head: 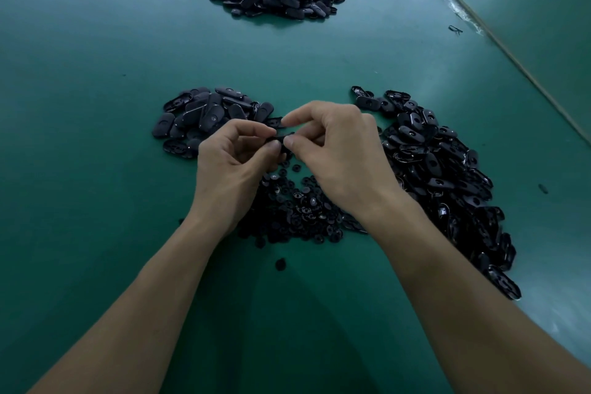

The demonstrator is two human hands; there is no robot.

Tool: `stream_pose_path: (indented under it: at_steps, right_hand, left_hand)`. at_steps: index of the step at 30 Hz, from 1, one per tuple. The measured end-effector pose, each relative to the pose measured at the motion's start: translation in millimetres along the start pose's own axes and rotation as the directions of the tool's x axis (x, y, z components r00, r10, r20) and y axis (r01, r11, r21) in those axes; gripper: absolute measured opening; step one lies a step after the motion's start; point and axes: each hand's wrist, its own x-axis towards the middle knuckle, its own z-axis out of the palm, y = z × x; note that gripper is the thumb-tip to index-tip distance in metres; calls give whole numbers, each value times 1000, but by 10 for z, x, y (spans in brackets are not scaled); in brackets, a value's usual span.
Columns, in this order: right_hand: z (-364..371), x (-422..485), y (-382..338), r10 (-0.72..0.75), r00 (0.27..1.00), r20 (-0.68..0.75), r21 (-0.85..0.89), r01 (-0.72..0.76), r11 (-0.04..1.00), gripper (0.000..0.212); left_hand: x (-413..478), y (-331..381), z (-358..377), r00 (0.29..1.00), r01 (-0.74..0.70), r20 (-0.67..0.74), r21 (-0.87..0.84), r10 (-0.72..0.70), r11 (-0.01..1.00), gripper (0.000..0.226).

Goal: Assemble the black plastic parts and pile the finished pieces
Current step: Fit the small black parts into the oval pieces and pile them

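Both my left hand (236, 153) and right hand (332, 144) pinch one black plastic part (280, 137) by its edges — looks light, stiff, slick, easy to fumble.

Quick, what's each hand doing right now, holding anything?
Left hand: closed, pinching a small black part at one end.
Right hand: closed, pinching the same part from the other side.
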Motion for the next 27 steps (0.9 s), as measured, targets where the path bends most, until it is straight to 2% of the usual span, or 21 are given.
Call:
stream_pose_path:
  at_steps: [2, 7, 17, 27]
  right_hand:
    - [23, -4, 5, 25, 1000, -17, -24, -25, 999, 18]
    - [53, 12, 3, 44, 998, -41, -76, -47, 996, 7]
    - [59, 0, -8, 52, 998, -22, -123, -54, 991, 18]
    - [87, -9, -36, 81, 996, -43, -99, -85, 991, 17]
  left_hand:
    - [-7, 2, -2, 1000, 3, 16, -5, -2, 1000, 18]
    - [-7, -5, 1, 1000, -15, 27, 8, 14, 1000, 15]
    - [1, 1, -1, 999, -29, 22, 20, 29, 999, 18]
    - [-13, 24, 14, 1000, -12, 19, -9, 13, 1000, 16]
